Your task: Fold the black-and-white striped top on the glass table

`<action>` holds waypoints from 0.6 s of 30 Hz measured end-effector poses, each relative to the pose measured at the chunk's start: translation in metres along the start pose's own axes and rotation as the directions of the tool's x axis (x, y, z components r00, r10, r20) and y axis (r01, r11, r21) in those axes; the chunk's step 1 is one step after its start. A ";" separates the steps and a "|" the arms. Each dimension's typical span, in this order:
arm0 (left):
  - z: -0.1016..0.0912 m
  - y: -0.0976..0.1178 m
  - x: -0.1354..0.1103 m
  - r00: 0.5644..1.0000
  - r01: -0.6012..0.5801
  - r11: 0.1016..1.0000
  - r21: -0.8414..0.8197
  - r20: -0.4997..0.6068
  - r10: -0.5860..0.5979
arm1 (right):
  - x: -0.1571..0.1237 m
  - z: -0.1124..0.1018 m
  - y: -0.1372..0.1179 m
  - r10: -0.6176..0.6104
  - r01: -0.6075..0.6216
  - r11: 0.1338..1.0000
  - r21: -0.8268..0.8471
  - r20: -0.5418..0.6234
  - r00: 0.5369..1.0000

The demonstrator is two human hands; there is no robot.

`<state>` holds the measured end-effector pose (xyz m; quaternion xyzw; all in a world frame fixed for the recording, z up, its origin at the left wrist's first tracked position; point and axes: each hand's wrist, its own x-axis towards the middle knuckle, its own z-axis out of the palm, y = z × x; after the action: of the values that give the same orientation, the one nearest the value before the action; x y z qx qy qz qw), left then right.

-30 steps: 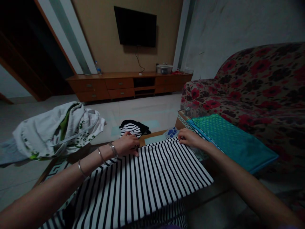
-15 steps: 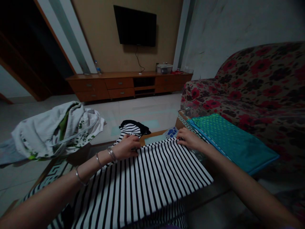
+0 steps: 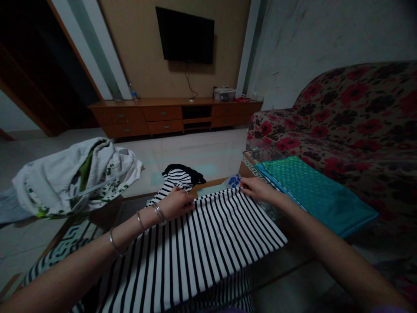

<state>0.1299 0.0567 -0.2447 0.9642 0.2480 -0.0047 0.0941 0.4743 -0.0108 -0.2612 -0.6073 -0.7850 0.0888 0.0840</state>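
Observation:
A black-and-white striped garment [image 3: 195, 243] is spread out in front of me, its near part hanging down toward the bottom of the view. My left hand [image 3: 176, 202], bangles on its wrist, is closed on the garment's far edge near the middle. Further right, my right hand [image 3: 257, 189] pinches the same edge close to its right end. Between the two hands the edge runs fairly straight, with small creases. Beyond my left hand lies a bunched striped part with black trim [image 3: 182, 174]; how it joins the rest is partly hidden.
White cloth with green print [image 3: 81, 178] is heaped on the table's left side. Folded teal fabric [image 3: 319, 195] lies at the right, by a floral sofa [image 3: 345, 113]. A low wooden cabinet [image 3: 163, 115] stands across the room under a wall television [image 3: 185, 37].
My left hand has shifted slightly right and down along the garment's edge. The right hand keeps its pinch, a touch further left, and the garment's right corner has moved slightly left.

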 end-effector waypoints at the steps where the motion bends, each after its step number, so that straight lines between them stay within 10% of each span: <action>1: 0.000 0.000 0.000 1.000 0.020 1.000 0.020 0.003 -0.020 | 0.002 0.000 0.000 0.000 0.000 1.000 0.011 0.006 1.000; 18: 0.010 0.017 0.009 0.947 0.322 0.917 0.234 -0.071 -0.314 | 0.023 0.011 0.007 0.093 -0.091 0.994 -0.060 0.019 0.996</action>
<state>0.1465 0.0450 -0.2524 0.9152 0.4002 -0.0348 -0.0306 0.4720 0.0129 -0.2729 -0.6441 -0.7593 0.0759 0.0535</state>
